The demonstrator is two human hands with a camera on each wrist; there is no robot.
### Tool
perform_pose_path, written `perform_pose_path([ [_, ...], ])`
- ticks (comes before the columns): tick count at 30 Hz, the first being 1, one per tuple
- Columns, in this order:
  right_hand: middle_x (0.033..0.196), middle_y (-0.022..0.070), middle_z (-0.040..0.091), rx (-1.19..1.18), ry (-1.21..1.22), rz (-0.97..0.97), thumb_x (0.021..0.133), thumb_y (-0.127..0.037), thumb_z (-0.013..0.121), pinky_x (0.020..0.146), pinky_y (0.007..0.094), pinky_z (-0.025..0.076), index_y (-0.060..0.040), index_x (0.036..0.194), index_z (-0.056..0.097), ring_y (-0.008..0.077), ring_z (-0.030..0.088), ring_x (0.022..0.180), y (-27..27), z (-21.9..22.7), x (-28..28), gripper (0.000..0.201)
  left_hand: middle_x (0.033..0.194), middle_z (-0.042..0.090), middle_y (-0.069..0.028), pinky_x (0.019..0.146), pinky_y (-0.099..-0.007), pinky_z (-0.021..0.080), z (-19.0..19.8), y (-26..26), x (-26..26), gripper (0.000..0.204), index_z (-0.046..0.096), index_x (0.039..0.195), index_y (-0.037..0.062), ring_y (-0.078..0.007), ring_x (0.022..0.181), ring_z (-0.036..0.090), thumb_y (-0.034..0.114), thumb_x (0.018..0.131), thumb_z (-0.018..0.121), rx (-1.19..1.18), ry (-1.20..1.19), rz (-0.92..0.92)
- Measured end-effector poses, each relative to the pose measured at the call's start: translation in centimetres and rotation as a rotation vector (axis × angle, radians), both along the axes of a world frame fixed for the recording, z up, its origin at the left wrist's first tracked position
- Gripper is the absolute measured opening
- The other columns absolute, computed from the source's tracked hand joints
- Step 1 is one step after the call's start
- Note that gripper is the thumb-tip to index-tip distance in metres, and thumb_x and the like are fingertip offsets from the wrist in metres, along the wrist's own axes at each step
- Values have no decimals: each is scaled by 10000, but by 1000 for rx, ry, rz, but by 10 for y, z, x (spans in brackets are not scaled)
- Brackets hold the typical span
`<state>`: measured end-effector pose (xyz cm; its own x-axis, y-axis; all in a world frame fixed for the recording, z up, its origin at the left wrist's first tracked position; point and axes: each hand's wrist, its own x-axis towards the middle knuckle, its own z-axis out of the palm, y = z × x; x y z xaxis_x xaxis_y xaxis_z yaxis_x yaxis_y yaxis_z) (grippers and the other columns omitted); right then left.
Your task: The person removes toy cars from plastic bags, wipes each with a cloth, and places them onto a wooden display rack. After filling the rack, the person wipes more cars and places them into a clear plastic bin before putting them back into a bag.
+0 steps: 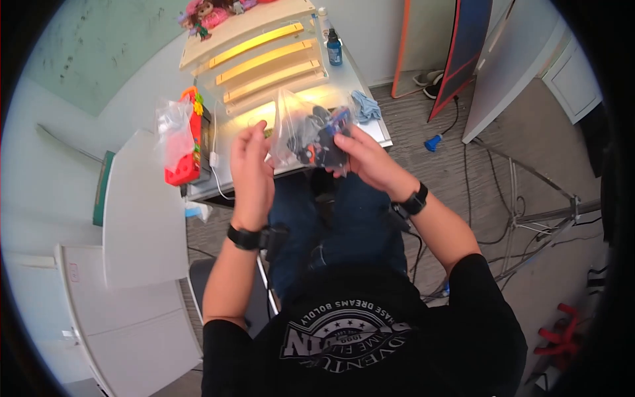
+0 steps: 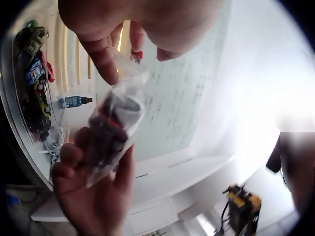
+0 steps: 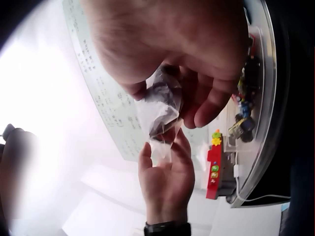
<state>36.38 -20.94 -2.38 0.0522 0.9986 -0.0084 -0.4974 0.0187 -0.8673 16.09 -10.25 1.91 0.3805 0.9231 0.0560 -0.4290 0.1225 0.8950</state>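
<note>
A clear plastic bag (image 1: pixel 289 122) with dark pieces inside, touched with orange and blue, is held up above the person's lap at the table's front edge. The right hand (image 1: pixel 370 159) grips its filled part, thumb on the near side and fingers behind. The left hand (image 1: pixel 253 175) is at the bag's other, emptier end, fingers extended and spread around the loose plastic in the right wrist view. In the left wrist view the bag (image 2: pixel 118 128) hangs between both hands, its contents blurred by the crinkled plastic.
Several toy cars (image 2: pixel 35 71) line the table edge. A red toy box (image 1: pixel 182 165) with a plastic bag over it stands at the left. A blue bottle (image 1: pixel 335 49), a bluish cloth (image 1: pixel 365 106) and yellow-lit tiered shelves (image 1: pixel 264 63) are also on the table.
</note>
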Motion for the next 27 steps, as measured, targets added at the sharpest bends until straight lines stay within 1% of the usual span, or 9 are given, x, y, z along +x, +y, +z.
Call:
perform_pose_path([
  [3, 1174, 64, 686, -58, -129, 59, 1068, -313, 592, 754, 303, 585, -97, 1366, 527, 144, 697, 982, 2, -1, 14, 374, 1285, 674, -131, 960, -375, 539, -17, 18, -14, 399, 554, 1402, -6, -224, 1127, 661, 235, 1085, 578, -138, -16, -195],
  [7, 1299, 104, 675, -49, -151, 112, 1050, -276, 570, 741, 307, 606, -100, 1504, 422, 173, 717, 1006, -15, 6, 9, 509, 1319, 676, -126, 997, -396, 545, -18, 9, -30, 352, 606, 1358, -16, -211, 1156, 666, 206, 1088, 567, -185, -69, -484],
  [10, 1173, 73, 690, -37, -42, 94, 1029, -254, 568, 744, 324, 599, -131, 1459, 451, 166, 699, 927, -21, 0, -2, 463, 1308, 686, -87, 934, -358, 571, -15, -6, -49, 376, 588, 1403, 0, -184, 1136, 672, 200, 1085, 574, -147, -8, -410],
  [12, 1171, 71, 687, -36, -24, 115, 1021, -238, 565, 746, 320, 601, -136, 1478, 436, 167, 693, 900, -18, -3, -10, 486, 1187, 722, -35, 714, -244, 549, -15, -8, -65, 326, 625, 1346, 35, -118, 989, 684, 225, 1084, 580, -245, -38, -398],
  [14, 1186, 69, 687, -29, -30, 117, 1021, -239, 564, 758, 311, 597, -134, 1488, 432, 163, 695, 920, -17, -2, -22, 497, 1086, 733, -23, 703, -245, 549, -20, -7, -78, 298, 644, 1310, 51, -120, 934, 696, 234, 1085, 577, -281, -4, -404],
  [15, 1263, 102, 678, 18, -33, 127, 1041, -274, 574, 773, 333, 613, -98, 1507, 414, 189, 714, 1057, -16, -4, -25, 523, 1086, 733, -23, 703, -245, 549, -17, -11, -85, 298, 644, 1310, 51, -120, 934, 696, 234, 1085, 577, -275, -15, -401],
  [22, 1253, 95, 666, -31, 14, 221, 1058, -259, 570, 822, 331, 581, -93, 1511, 452, 174, 685, 975, -32, 1, -30, 497, 906, 699, -3, 607, -237, 554, -7, -59, -99, 129, 647, 1083, 77, -103, 740, 673, 197, 1069, 603, -138, 32, -312],
  [25, 1234, 86, 630, 52, -846, -328, 1016, -158, 674, 871, 286, 539, -74, 1494, 482, 115, 624, 1022, -45, 4, -40, 522, 882, 688, 8, 599, -226, 553, -9, -75, -84, 93, 628, 1023, 88, -81, 713, 660, 174, 1059, 625, -81, 11, -288],
  [27, 1138, 58, 675, 164, -877, -311, 1022, -129, 664, 875, 273, 537, -57, 1381, 589, 107, 646, 978, -55, 16, -45, 374, 849, 675, 13, 601, -210, 542, -16, -84, -68, 125, 611, 982, 88, -47, 693, 640, 177, 1041, 675, -16, 32, -250],
])
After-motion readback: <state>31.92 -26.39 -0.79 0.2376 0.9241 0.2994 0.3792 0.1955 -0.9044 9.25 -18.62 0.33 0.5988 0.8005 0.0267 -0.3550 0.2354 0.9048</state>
